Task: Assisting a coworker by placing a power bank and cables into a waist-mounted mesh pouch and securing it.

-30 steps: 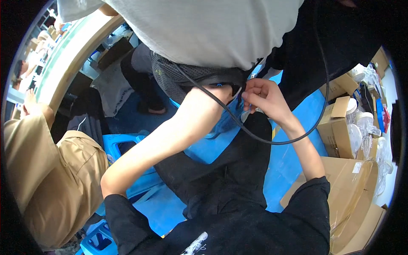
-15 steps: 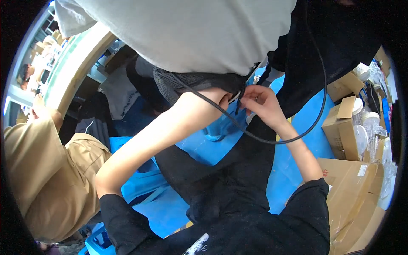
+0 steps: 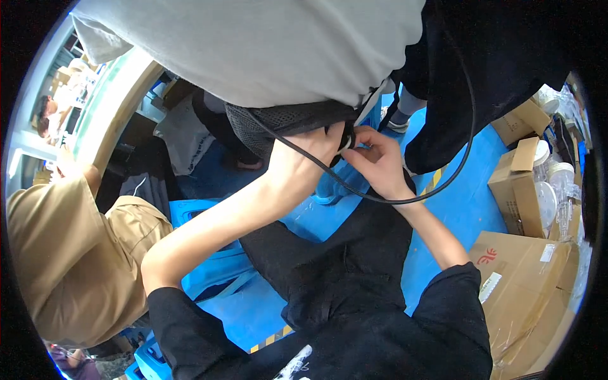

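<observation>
Two hands (image 3: 380, 166) over blue floor (image 3: 475, 196), brown cartons (image 3: 519, 291) along the right.

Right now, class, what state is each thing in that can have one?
Grey mesh bag: partly covered; open or shut, unclear
Left hand: at the bag, fingers mostly hidden
Right hand: fingers bent, exact grip unclear
Black cable: slack, looped
Smaller cardboard box: open
Clear jar: lidded
Larger cardboard box: whether shut, unclear
</observation>
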